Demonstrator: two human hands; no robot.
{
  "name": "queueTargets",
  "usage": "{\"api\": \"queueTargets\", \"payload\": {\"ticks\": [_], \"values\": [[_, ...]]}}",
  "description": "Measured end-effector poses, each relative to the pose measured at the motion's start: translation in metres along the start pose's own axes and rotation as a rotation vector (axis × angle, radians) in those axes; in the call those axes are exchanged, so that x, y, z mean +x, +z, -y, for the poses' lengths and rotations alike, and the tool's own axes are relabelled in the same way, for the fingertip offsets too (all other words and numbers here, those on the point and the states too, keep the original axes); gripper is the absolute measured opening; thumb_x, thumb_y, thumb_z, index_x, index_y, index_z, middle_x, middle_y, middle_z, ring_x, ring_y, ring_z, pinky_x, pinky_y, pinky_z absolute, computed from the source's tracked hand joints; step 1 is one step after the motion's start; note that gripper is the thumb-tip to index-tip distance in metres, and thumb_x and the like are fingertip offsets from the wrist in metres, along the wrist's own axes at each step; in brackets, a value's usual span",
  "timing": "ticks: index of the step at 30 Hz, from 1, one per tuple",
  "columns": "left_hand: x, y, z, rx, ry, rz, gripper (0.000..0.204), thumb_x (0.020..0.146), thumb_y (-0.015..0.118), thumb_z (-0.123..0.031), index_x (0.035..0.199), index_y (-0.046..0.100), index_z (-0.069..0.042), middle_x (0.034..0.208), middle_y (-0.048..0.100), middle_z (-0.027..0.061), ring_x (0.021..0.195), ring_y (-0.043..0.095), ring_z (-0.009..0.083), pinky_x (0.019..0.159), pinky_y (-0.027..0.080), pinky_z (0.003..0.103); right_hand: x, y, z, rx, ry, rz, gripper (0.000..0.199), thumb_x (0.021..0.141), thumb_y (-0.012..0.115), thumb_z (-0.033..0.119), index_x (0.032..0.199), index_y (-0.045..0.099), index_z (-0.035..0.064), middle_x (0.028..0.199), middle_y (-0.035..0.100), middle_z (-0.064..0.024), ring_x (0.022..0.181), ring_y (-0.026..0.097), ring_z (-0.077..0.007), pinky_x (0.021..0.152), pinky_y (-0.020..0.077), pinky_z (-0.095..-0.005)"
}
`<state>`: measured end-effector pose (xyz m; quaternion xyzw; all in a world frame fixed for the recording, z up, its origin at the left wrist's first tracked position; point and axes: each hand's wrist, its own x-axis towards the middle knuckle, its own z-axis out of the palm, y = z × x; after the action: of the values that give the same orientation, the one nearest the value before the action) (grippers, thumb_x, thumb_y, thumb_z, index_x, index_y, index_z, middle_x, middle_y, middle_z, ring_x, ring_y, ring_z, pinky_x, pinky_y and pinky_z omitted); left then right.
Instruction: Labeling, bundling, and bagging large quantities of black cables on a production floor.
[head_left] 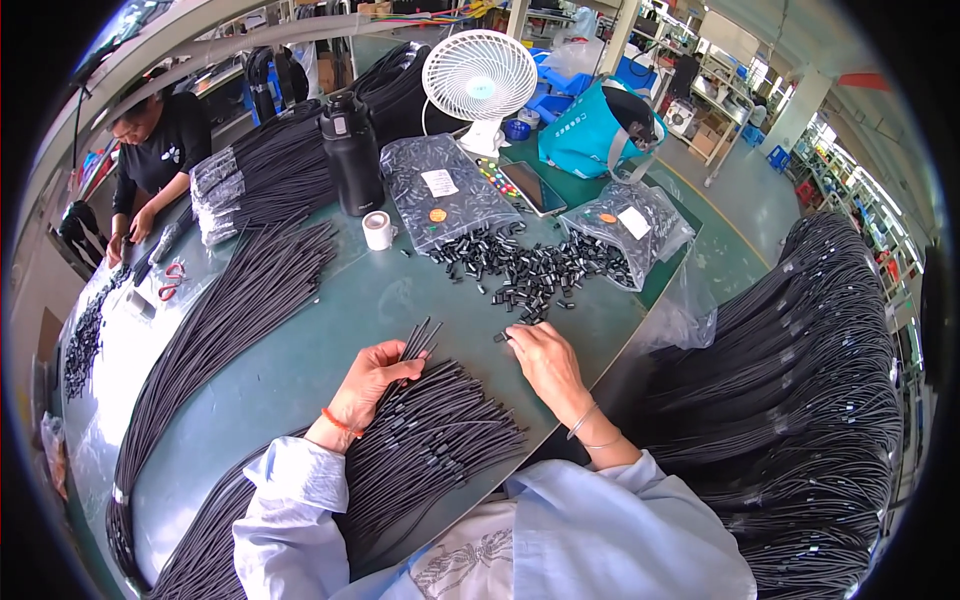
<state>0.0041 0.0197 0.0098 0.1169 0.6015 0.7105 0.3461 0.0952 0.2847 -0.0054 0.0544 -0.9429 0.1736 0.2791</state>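
Observation:
My left hand [377, 376] is closed round a few black cables [421, 337], whose ends stick up past the thumb. Beneath it a thick bundle of black cables [440, 430] lies on the green table, with small black sleeves on many of them. At the near edge of a heap of small black caps [530, 270], my right hand [546, 360] pinches one small black cap [503, 337] between thumb and fingertips. A gap separates that cap from the cable ends in my left hand.
Left lies another cable bundle [220, 300]. Behind the heap are plastic bags of caps [445, 190], a white tape roll [378, 231], a black bottle [350, 160], a white fan [478, 85] and a teal bag [590, 130]. Many cables [790, 400] hang at right. A co-worker [155, 150] handles parts at far left.

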Motion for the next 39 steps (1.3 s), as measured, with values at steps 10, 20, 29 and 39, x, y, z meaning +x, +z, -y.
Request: {"api": "queueTargets", "payload": {"ticks": [10,20,29,39], "values": [[-0.003,0.006,-0.004,-0.077,-0.007,0.003,0.012,0.084,0.072,-0.006,0.095,0.069,-0.002,0.081,0.066,-0.0015,0.07,0.054,0.005,0.065,0.042,0.021,0.027,0.005,-0.005,-0.144,-0.276,0.236,0.021,0.085,0.066,0.007,0.105,0.066,0.0003,0.096,0.065,-0.0076,0.088,0.062,-0.0236,0.078,0.0532,-0.0321],[-0.003,-0.001,-0.002,-0.099,-0.022,0.009,0.012,0.085,0.071,-0.008,0.097,0.068,-0.003,0.082,0.067,0.0001,0.074,0.059,0.0065,0.069,0.044,0.021,0.055,0.01,0.025,1.222,0.466,0.537,0.02,0.089,0.066,0.01,0.108,0.067,0.0019,0.092,0.07,-0.0037,0.083,0.067,-0.0125,0.076,0.0517,-0.0261],[-0.003,-0.004,-0.001,-0.087,0.027,0.031,0.012,0.085,0.071,-0.01,0.095,0.069,-0.004,0.083,0.068,-0.0004,0.074,0.059,0.0061,0.069,0.043,0.021,0.059,0.012,0.042,1.422,0.523,0.495,0.016,0.091,0.067,0.014,0.099,0.065,0.0002,0.095,0.069,-0.0067,0.088,0.066,-0.0118,0.076,0.051,-0.0245],[-0.002,-0.001,-0.003,-0.099,0.012,0.004,0.009,0.088,0.069,-0.012,0.093,0.068,-0.005,0.087,0.068,0.0012,0.074,0.058,0.0069,0.071,0.045,0.021,0.061,0.007,0.062,0.416,-0.339,0.399,0.012,0.083,0.07,0.009,0.093,0.063,0.0059,0.088,0.066,-0.0059,0.088,0.064,-0.0201,0.077,0.0505,-0.0309]]}}
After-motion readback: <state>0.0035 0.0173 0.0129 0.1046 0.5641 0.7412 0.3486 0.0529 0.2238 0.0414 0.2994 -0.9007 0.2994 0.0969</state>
